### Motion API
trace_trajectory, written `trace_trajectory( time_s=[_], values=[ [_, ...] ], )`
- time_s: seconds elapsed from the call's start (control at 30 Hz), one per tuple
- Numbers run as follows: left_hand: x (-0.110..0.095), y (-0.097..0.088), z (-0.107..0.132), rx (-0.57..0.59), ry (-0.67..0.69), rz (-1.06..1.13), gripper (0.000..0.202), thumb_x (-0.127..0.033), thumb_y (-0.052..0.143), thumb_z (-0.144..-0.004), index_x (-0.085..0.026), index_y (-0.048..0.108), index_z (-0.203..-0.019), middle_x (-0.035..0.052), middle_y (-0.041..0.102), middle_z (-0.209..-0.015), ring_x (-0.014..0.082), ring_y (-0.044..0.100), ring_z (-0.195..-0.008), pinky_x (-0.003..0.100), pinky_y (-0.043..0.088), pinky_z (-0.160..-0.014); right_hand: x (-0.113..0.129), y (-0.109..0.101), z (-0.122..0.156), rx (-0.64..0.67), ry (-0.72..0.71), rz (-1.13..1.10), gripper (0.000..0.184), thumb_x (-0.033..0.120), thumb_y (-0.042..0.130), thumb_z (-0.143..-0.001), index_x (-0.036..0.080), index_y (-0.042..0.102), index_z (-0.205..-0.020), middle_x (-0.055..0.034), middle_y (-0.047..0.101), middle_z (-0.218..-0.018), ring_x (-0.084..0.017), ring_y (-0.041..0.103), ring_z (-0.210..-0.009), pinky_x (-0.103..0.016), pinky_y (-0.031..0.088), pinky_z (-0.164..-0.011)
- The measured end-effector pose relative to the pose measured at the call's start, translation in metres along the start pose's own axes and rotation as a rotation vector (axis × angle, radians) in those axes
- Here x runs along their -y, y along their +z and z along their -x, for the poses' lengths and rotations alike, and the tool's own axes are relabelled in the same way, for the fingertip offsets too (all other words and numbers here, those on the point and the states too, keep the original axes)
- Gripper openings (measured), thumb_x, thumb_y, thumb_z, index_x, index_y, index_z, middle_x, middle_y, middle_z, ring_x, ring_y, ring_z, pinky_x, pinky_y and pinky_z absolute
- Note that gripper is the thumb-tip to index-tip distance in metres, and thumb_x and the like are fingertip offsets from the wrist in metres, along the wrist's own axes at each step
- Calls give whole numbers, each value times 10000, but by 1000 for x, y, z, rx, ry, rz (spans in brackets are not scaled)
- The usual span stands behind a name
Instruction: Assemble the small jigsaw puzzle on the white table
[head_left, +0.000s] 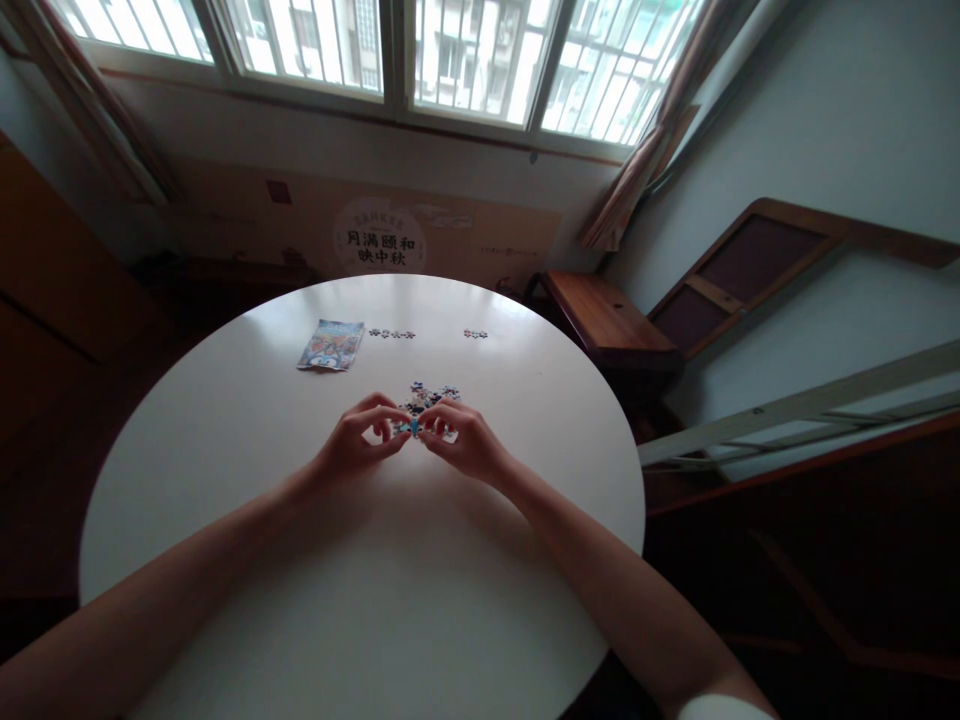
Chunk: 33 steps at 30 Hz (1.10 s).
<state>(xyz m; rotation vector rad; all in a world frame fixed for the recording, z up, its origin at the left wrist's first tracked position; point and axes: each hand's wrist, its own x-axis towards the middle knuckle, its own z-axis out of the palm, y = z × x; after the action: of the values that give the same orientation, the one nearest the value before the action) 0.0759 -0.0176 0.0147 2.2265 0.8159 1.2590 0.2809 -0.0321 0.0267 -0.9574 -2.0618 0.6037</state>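
Observation:
Between the fingertips of both hands is a small blue jigsaw puzzle piece (pixel 415 426). My left hand (pixel 360 432) pinches it from the left, thumb and fingers curled together. From the right, my right hand (pixel 463 436) pinches at the same spot. Right behind the fingers lies a cluster of puzzle pieces (pixel 429 398) on the white round table (pixel 360 580), partly covered by my hands. Whether the held piece is joined to others is too small to tell.
A colourful packet (pixel 332 346) lies left of the cluster. Farther back are a row of puzzle pieces (pixel 391 334) and a smaller group of pieces (pixel 475 334). A wooden bench (pixel 607 315) stands behind the table at the right, below the windows (pixel 480 60).

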Motion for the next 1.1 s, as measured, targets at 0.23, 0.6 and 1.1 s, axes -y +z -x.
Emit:
trace_trajectory(
  time_s=[0.23,0.6,1.1],
  values=[
    [3,1,1,7,33,-3,140,-178,662,-784,-154,673,-922,25,574,-862,39,553,-541,185,480,-510,-1,1,0,-8,-14,8,89,207,616,-822,175,652,-897,-12,589,-803,-101,561,-683,-235,465,-653],
    [3,1,1,5,28,0,128,-175,666,-784,-150,672,-909,27,576,-850,42,553,-538,184,484,-505,-1,0,0,-7,-10,12,95,200,624,-816,181,657,-903,-8,586,-799,-102,555,-676,-235,466,-659],
    [2,0,0,10,45,-6,105,-169,654,-785,-144,670,-886,24,577,-840,40,563,-530,178,479,-501,0,1,0,28,14,29,101,236,613,-829,178,642,-906,-17,602,-829,-95,558,-655,-241,475,-653]
  ],
)
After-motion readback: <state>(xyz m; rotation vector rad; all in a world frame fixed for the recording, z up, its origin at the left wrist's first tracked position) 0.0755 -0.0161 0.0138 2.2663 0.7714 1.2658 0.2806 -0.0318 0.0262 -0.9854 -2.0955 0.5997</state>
